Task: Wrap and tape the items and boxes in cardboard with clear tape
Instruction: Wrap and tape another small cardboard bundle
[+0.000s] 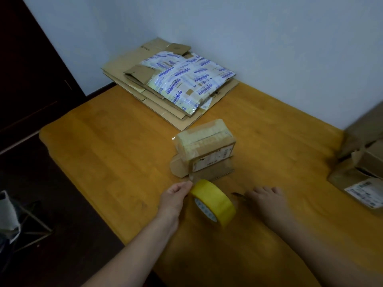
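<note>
On the desk (pixel 116 154), the parcel (pixel 207 148) sits near the middle. Just before it the roll (pixel 215 201) stands on edge, with the left grip (pixel 174 199) holding its left side and the right grip (pixel 267 197) on the desk to its right. Behind the parcel, by the wall (pixel 269 38), lies a cardboard stack (pixel 161 106) with bags (pixel 186 77) on top. Boxes (pixel 360 162) sit at the desk's right edge.

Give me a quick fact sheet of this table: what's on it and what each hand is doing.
Surface: wooden table
Centre: small cardboard parcel, partly taped, a flap sticking out left
Tape: yellow-tinted tape roll, standing on edge, just in front of the parcel
Left hand: pinches the roll's upper edge
Right hand: blurred, fingers spread, holds nothing
Back: flattened cardboard, stacked, printed plastic mailers on top
Right edge: opened boxes
</note>
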